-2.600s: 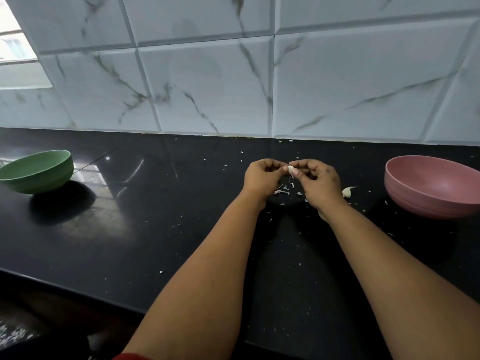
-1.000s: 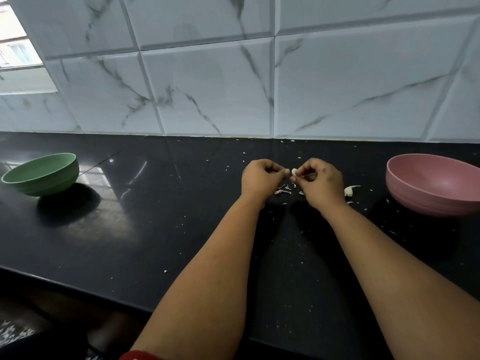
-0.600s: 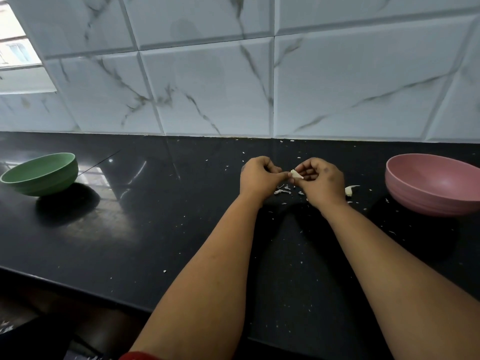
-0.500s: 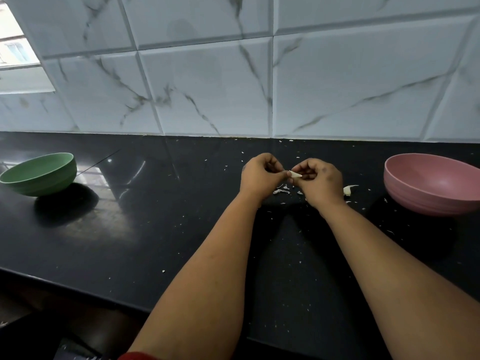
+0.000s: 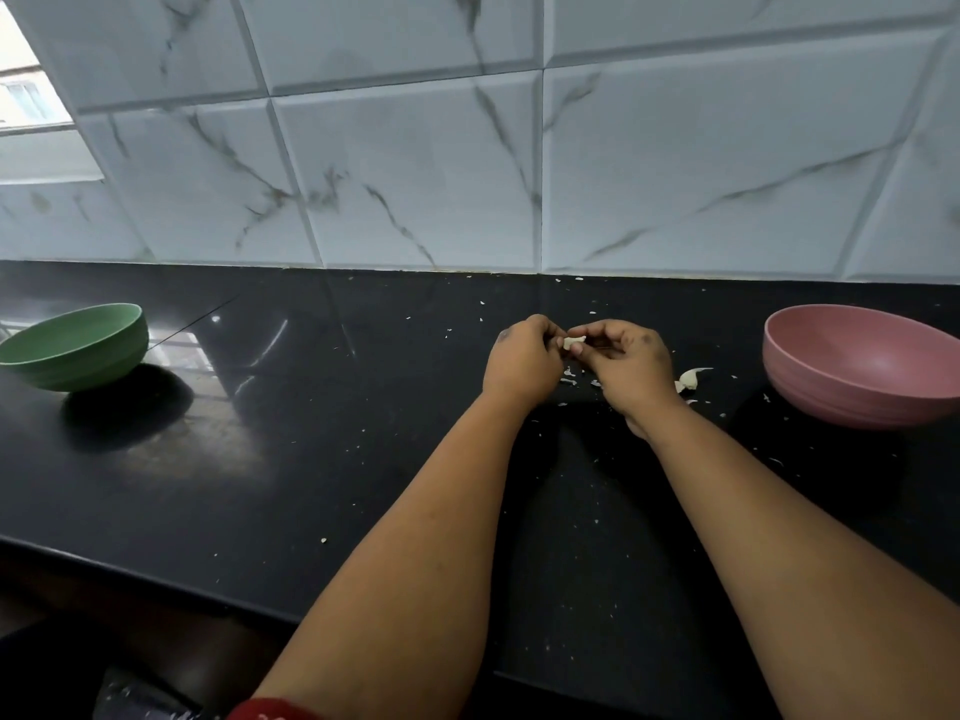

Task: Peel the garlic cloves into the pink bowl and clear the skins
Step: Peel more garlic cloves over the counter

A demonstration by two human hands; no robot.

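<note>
Both hands meet above the bench: the left hand and right hand pinch one garlic clove between curled fingers. The pink bowl lies to the right, nearer the right hand. Skins lie below.

Home kitchen: black stone counter, marble-tile backsplash, bowls.

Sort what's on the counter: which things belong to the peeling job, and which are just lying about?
Job: garlic clove pinched between left hand and right hand; pink bowl; second clove; skin scraps.
Lying about: green bowl.
</note>
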